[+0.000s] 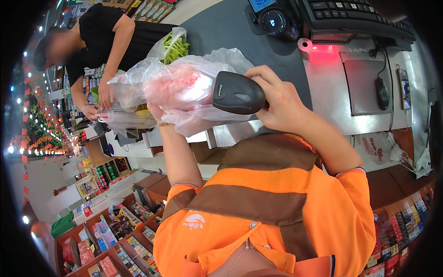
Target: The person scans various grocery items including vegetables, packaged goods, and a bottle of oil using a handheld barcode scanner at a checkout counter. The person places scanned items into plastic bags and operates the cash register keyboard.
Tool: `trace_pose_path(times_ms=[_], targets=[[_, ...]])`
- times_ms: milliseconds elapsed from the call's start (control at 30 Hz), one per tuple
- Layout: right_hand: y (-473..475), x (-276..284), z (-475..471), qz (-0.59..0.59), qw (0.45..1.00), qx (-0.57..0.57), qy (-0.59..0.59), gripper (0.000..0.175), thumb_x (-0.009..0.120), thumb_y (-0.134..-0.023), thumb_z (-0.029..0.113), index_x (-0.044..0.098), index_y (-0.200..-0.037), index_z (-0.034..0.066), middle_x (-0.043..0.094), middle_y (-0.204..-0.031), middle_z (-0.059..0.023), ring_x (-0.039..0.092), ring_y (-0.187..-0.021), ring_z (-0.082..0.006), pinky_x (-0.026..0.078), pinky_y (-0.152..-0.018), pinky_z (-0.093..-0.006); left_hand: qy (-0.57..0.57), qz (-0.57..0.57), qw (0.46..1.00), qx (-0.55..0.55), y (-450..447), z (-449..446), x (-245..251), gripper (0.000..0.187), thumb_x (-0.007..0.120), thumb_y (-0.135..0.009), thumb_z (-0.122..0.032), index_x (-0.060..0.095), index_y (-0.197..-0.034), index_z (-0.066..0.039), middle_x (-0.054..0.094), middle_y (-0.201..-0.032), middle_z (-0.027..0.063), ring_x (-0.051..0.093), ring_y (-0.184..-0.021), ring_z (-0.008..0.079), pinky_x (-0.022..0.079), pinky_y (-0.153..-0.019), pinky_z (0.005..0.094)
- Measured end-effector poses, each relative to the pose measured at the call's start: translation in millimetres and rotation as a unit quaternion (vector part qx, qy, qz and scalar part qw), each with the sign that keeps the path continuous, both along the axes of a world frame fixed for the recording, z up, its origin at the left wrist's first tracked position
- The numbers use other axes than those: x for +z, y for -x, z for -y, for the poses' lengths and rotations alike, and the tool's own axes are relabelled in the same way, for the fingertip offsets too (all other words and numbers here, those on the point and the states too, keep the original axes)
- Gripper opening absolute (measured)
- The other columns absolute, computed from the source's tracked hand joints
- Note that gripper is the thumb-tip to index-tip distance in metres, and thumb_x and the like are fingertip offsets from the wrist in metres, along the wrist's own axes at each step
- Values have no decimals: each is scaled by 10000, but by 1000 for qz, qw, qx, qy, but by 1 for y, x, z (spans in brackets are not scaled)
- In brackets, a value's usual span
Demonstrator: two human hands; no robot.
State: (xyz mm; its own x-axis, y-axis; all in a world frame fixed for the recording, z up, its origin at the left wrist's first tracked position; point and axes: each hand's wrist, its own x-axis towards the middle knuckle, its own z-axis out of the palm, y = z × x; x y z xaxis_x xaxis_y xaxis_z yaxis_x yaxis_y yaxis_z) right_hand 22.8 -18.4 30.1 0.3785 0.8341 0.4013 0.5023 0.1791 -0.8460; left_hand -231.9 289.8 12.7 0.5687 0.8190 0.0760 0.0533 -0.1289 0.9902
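Note:
My right hand [282, 98] grips a black handheld barcode scanner [238, 92], its head turned left. White light falls on a translucent plastic bag [176, 88] with pinkish contents just before the scanner. My left hand [156, 111] holds this bag from its near left side; the bag hides most of the fingers. Behind it, a second clear bag holds green leafy vegetables [173, 48]. At the left, a person [100, 38] in black has both hands on another plastic bag [128, 117].
A dark counter mat [214, 31] lies beyond the bags. To the right are a keyboard [346, 10], a round lit device [273, 22], a paper roll [305, 45], a computer mouse [382, 93] and a phone [404, 88]. Stocked shelves [114, 239] stand at lower left.

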Motion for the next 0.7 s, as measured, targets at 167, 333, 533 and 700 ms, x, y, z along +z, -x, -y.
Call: trace_pose_path(times_ms=[167,333,533,700], targets=[[1,5,2,7,999,-37,-5,447,711,-649,-6,605,-1084,15,566,-1175,-83,665,-764,-306,548,-649,-399,308,290,899,-114,-5,8,9,505,423,-1013,-342,513,-1377,-4,570,-1364,201,549,-1262,389,441,-1092,555],[-7,10,-1,0,998,-57,-24,444,693,-691,8,624,-1129,25,626,-1079,-121,666,-842,-355,560,-719,-410,316,282,905,-45,-14,19,17,570,460,-1023,-415,501,-1406,5,526,-1441,210,512,-1313,388,390,-1127,558],[-6,8,-5,-15,999,-13,33,339,683,-729,51,634,-1061,4,647,-982,-171,645,-877,-397,530,-767,-449,287,273,918,35,-18,39,26,538,465,-1054,-450,532,-1378,-25,564,-1402,168,535,-1288,336,417,-1105,510],[-14,-4,-19,-61,995,-13,77,240,671,-753,60,640,-981,-8,634,-927,-191,626,-877,-414,509,-770,-444,270,261,925,54,-8,39,26,483,485,-1058,-416,547,-1360,-44,579,-1381,138,544,-1272,299,433,-1086,478]])
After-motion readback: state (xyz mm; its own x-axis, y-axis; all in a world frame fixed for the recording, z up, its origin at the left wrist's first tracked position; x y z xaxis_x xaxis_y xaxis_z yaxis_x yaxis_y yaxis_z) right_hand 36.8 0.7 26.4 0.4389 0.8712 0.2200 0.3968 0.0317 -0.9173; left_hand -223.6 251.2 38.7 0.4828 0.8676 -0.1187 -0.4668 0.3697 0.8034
